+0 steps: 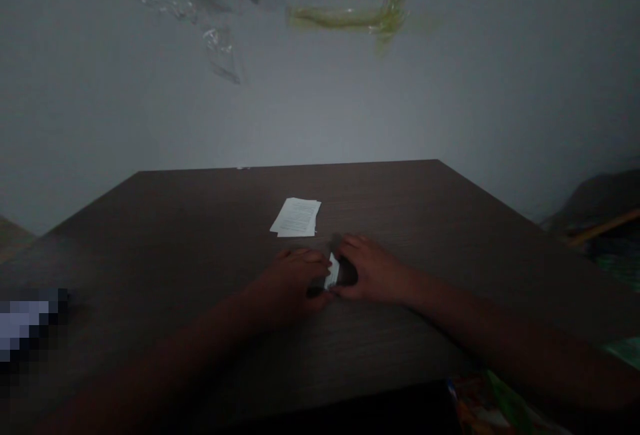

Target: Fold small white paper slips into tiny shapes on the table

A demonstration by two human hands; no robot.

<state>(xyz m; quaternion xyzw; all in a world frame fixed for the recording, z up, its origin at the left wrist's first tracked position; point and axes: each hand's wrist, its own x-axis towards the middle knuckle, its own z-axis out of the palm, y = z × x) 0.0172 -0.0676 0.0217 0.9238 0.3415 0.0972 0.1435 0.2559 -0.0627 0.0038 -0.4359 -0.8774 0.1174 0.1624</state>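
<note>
Between my two hands is a small white piece of paper [332,272] with faint print, narrow as seen from here and perhaps folded. My left hand [295,278] has its curled fingers at the paper's left edge and its thumb by the lower end. From the other side my right hand [373,268] curves round it, thumb at the lower corner and fingers near the upper tip. Dim light hides the exact finger contact. Just beyond the hands, a small stack of printed white sheets [296,217] lies flat, slightly fanned.
The dark brown table [210,202] reaches back to a pale wall [330,102] with taped scraps on it. A pixelated object [25,322] lies at the left. Colourful packaging [495,402] is at the lower right, and dark items [607,202] stand beyond the right edge.
</note>
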